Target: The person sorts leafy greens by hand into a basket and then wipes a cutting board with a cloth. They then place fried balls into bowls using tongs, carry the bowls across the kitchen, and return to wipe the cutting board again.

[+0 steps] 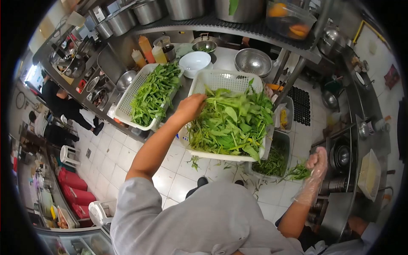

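My left hand [191, 107] is bare and closed on leafy stems at the left side of a white basket [208, 78] heaped with leafy greens [231, 123]. To the right, my right hand [315, 163], in a clear plastic glove, is closed, with a small bunch of greens [298, 172] beside it over the floor. Below and right of the basket, a grey bin [285, 148] contains more cut greens. A second white basket [123, 102], filled with long green leaves [155, 91], stands on the counter at left.
A white bowl [194, 62], a metal colander [253, 62] and sauce bottles [145, 49] stand behind the baskets. Overhead, a metal shelf [187, 26] holds large pots. Two people [63, 102] are at far left. Leaf scraps lie on the tiles.
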`<state>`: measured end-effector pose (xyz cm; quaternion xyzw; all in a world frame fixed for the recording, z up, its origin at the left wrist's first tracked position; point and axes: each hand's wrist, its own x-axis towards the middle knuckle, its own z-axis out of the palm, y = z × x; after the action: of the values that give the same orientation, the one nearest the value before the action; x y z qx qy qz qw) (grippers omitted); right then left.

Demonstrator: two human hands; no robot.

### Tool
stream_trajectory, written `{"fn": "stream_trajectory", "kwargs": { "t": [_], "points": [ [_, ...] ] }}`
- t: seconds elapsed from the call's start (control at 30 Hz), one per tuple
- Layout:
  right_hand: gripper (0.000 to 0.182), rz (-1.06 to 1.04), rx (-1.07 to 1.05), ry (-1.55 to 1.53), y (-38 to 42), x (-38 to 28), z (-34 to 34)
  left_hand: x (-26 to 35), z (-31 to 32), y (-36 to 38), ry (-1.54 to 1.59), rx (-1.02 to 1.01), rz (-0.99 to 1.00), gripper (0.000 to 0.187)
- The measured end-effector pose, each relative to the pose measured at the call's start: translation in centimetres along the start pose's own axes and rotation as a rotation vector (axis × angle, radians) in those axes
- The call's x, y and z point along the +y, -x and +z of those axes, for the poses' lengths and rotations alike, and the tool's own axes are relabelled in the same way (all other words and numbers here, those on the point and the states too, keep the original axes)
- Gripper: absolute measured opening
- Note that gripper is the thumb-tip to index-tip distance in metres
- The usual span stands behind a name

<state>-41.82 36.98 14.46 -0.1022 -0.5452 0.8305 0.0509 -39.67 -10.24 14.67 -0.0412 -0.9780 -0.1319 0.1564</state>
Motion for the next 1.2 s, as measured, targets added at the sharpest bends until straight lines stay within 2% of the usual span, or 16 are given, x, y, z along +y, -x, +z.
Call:
{"fn": "stream_trajectory", "kwargs": {
  "t": [0.07, 0.13, 0.17, 0.27, 0.33, 0.4, 0.53, 0.57, 0.6, 0.63, 0.73, 0.77, 0.8, 0.83, 1.0, 1.2],
  "points": [
    [0.020, -0.006, -0.015, 0.037, -0.1, 0.5, 1.2, 0.4, -2.6, -0.3, 0.179, 0.232, -0.006, 0.019],
    [0.019, 0.026, -0.121, 0.077, -0.3, 0.9, 2.2, 0.5, -4.4, -0.4, 0.323, 0.311, -0.111, 0.018],
    [0.019, 0.021, -0.130, 0.103, -0.1, 1.1, 2.8, 0.3, -4.3, -0.3, 0.319, 0.320, -0.108, 0.018],
    [0.019, 0.070, -0.167, 0.101, 0.2, 1.8, 4.1, 1.3, -3.9, 0.3, 0.756, 0.183, -0.445, 0.018],
    [0.018, 0.083, -0.205, 0.130, 0.8, 1.7, 5.3, 1.8, -2.1, 0.8, 1.032, 0.139, -0.528, 0.019],
    [0.018, 0.097, -0.238, 0.156, 1.5, 1.6, 6.8, 3.1, -1.1, 1.8, 1.173, 0.113, -0.506, 0.018],
    [0.014, 0.133, -0.512, 0.301, 2.8, 1.9, 9.7, 4.9, 0.9, 2.2, 1.075, 0.165, -0.514, 0.017],
    [0.012, -0.158, -0.591, 0.660, 3.1, 2.8, 11.1, 5.4, 1.1, 2.2, 1.032, 0.150, -0.527, 0.020],
    [0.011, -0.097, -0.623, 0.667, 4.0, 2.7, 12.3, 5.9, 1.0, 2.1, 1.033, 0.143, -0.521, 0.020],
    [0.010, -0.274, -0.710, 0.695, 4.1, 3.2, 13.0, 6.4, 0.8, 2.1, 0.978, 0.124, -0.530, 0.021],
    [0.013, -0.388, -0.813, 0.882, 5.5, 1.4, 15.8, 7.1, 2.0, 2.2, 0.931, 0.134, -0.475, 0.020],
    [0.013, -0.388, -0.801, 0.883, 5.5, 1.3, 16.5, 7.6, 2.2, 2.2, 0.919, 0.196, -0.417, 0.022],
    [0.014, -0.495, -0.815, 0.885, 5.3, 1.3, 16.9, 8.2, 2.0, 2.1, 0.908, 0.258, -0.358, 0.025],
    [0.014, -0.602, -0.828, 0.888, 5.2, 1.2, 17.3, 8.6, 0.9, 2.3, 0.774, 0.154, -0.380, 0.025],
    [0.014, -0.623, -0.815, 0.921, 4.7, 0.0, 18.9, 10.2, 0.5, 2.6, 0.775, 0.214, -0.334, 0.022],
    [0.027, -0.457, -0.856, 1.042, 5.0, 3.6, 19.9, 9.6, 2.4, 3.4, 0.682, 0.256, -0.188, 0.028]
  ]
}}
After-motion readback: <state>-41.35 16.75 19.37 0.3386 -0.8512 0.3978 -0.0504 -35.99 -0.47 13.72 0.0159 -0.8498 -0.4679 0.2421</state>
